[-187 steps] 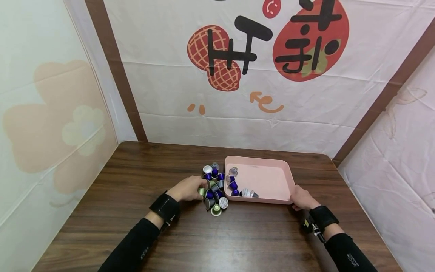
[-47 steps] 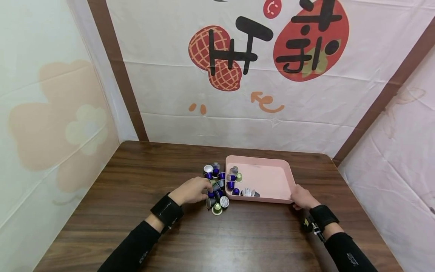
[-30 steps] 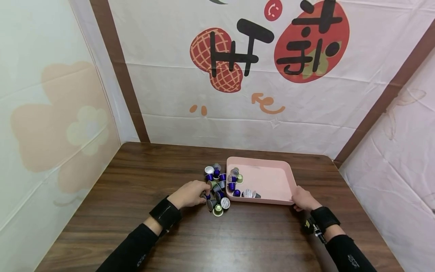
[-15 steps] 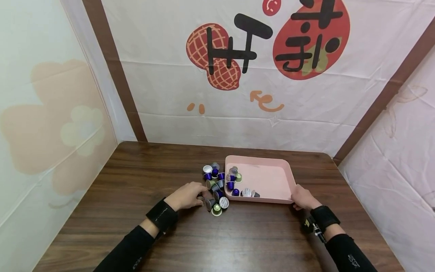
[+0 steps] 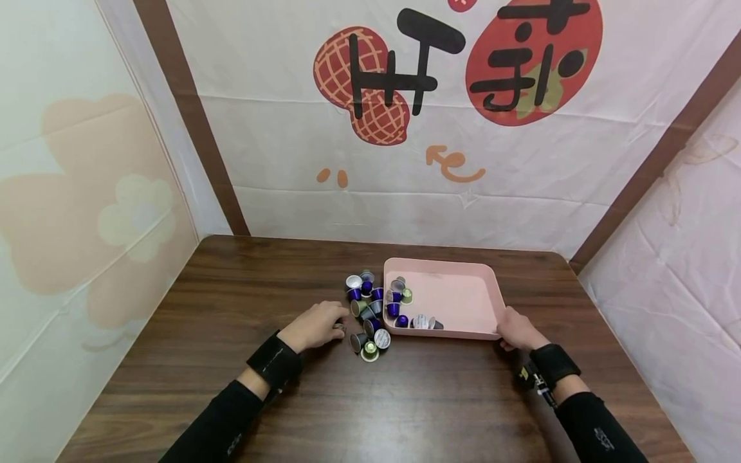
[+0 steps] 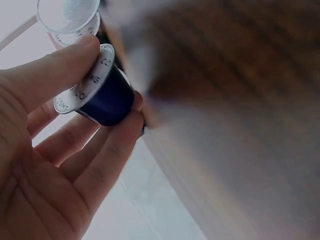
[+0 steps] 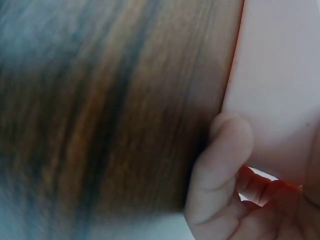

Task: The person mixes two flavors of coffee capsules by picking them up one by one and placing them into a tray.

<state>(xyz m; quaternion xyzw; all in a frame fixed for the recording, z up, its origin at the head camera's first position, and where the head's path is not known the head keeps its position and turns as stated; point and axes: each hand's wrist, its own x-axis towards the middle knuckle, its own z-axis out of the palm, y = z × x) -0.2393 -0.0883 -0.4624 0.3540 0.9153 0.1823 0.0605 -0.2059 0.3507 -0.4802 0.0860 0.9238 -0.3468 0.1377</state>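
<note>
In the left wrist view a dark blue coffee capsule (image 6: 109,102) with a printed white lid is pinched between thumb and fingertips of my left hand (image 6: 65,130). In the head view that left hand (image 5: 317,326) is just left of a heap of several blue, green, grey and white-lidded capsules (image 5: 372,326). My right hand (image 5: 518,329) grips the near right corner of the pink tray (image 5: 457,292). The right wrist view shows its curled fingers (image 7: 220,165) against the tray's pink wall (image 7: 275,85).
Several capsules, among them a blue one (image 5: 393,309) and a green one (image 5: 407,296), lie along the tray's left side and near left corner. The heap sits close against the tray's left wall. Brown wooden table (image 5: 278,276) surrounds them, with a printed cloth (image 5: 278,148) behind.
A green capsule from the heap now lies in the tray. More recently my left hand has drawn a blue capsule out of the heap, to the left. The right hand stays on the tray corner.
</note>
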